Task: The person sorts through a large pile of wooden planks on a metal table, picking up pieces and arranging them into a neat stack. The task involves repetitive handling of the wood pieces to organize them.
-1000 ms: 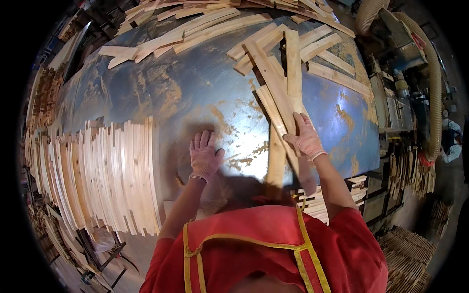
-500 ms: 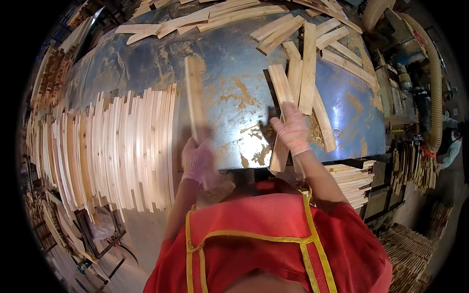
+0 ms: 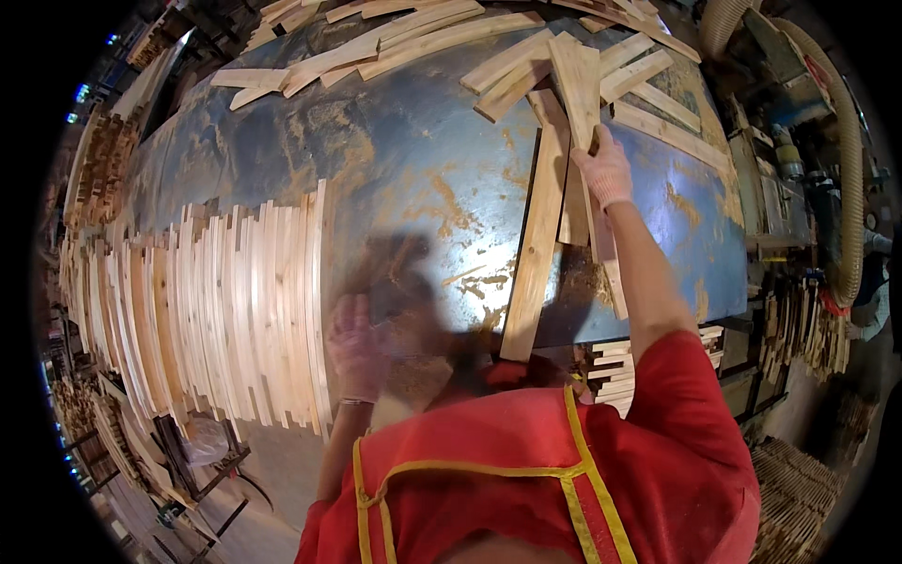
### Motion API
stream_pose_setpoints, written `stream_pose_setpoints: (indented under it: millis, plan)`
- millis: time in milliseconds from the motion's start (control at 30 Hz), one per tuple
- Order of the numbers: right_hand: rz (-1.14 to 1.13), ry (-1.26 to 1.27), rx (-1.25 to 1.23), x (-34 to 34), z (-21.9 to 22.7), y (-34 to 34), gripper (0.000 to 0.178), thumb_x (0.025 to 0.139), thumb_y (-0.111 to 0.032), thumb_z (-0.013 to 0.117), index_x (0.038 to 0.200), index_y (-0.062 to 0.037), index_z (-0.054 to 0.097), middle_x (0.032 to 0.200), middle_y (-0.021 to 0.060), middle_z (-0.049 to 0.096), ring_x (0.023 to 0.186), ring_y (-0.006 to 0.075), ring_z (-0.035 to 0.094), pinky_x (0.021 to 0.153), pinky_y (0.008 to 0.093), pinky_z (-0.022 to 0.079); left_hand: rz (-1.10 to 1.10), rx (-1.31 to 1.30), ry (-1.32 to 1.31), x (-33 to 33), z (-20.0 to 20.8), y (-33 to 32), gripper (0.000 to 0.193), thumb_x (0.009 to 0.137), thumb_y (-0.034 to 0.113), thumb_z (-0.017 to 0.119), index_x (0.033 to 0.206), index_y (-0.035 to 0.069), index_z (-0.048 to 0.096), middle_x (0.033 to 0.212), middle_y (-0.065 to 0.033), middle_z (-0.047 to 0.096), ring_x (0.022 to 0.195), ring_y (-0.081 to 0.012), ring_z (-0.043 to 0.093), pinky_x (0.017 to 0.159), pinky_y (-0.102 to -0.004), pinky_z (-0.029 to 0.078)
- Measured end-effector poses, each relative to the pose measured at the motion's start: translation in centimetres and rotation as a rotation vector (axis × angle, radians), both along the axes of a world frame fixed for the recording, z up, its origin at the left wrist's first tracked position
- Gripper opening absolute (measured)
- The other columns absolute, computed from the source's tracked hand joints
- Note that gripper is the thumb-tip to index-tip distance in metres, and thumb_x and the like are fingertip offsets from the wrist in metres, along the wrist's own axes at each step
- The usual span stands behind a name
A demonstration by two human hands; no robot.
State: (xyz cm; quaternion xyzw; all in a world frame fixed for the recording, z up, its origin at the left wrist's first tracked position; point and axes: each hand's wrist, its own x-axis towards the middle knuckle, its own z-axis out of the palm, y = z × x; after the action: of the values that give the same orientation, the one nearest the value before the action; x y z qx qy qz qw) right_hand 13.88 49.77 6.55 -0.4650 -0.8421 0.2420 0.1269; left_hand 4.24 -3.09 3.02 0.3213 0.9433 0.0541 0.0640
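A blue, dust-streaked metal table [image 3: 423, 179] fills the middle of the view. The right hand [image 3: 604, 169], gloved, is stretched out toward two o'clock and laid on a cluster of wooden slats [image 3: 575, 85] that cross one another there. Its fingers are curled over the edge of one slat, though how firmly it is gripped cannot be told. A long slat [image 3: 536, 244] lies just beside that hand at its seven o'clock, running from the cluster down to the near edge of the table.

The left hand [image 3: 355, 346], also gloved and blurred, is seen at about seven o'clock from the table's middle, right against the last board of a row of slats [image 3: 225, 310] packed side by side at nine o'clock. Its fingers appear loosely spread; whether anything is held cannot be told.

More loose slats [image 3: 376, 47] are scattered along the far edge at twelve o'clock. A ribbed hose [image 3: 846, 141] is seen at three o'clock.
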Motion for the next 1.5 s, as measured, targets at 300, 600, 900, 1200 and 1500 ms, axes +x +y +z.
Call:
stream_pose_setpoints:
  millis: [300,600,900,1200,1500]
  plan:
    - [-0.101,0.004,-0.297,-1.7,-1.5,1.8,0.11,0.074,-0.031,0.087,0.166,-0.009,0.031,0.154,0.0252,0.052,0.136,0.0377,0.059,0.112,0.0441,0.052,-0.217,0.077,-0.203,4.5,3.2,9.3,0.076,0.086,0.032,0.079,0.154,0.013,0.053,0.162,-0.0152,0.046,0.148,-0.0344,0.046,0.12,-0.0487,0.037]
    - [0.069,1.005,-1.565,1.8,-1.6,-21.4,0.084,0.077,-0.012,0.073,0.156,0.0033,0.047,0.135,0.015,0.067,0.123,0.0298,0.066,0.108,0.0405,0.055,0.169,0.677,-1.202,3.2,6.6,10.2,0.081,0.091,0.019,0.076,0.162,0.006,0.04,0.138,-0.0132,0.064,0.122,-0.0238,0.064,0.105,-0.0364,0.051]
    - [-0.122,0.882,-1.916,1.7,-6.0,-26.9,0.066,0.088,-0.015,0.07,0.149,0.0044,0.054,0.124,0.0233,0.073,0.11,0.0384,0.075,0.101,0.049,0.062,0.33,0.394,-0.676,1.5,3.7,-1.6,0.069,0.089,0.014,0.07,0.155,0.004,0.05,0.142,-0.0154,0.063,0.127,-0.0291,0.062,0.111,-0.0408,0.048]
    - [0.115,0.968,-1.821,1.9,-5.3,-29.1,0.068,0.09,-0.006,0.068,0.155,-0.0029,0.049,0.13,0.0171,0.07,0.115,0.033,0.072,0.104,0.0479,0.06,0.133,0.107,0.04,2.0,0.8,-9.7,0.07,0.09,0.03,0.073,0.154,0.009,0.051,0.165,-0.0227,0.041,0.142,-0.0472,0.047,0.119,-0.0535,0.039]
    - [0.099,0.572,-1.287,4.2,0.8,-28.7,0.035,0.098,-0.006,0.064,0.133,-0.0035,0.061,0.119,0.0058,0.068,0.104,0.0161,0.062,0.088,0.0318,0.053,0.174,0.716,-2.043,5.4,9.3,3.7,0.044,0.098,0.033,0.078,0.131,0.006,0.068,0.104,-0.0045,0.074,0.092,-0.0145,0.07,0.081,-0.0307,0.058]
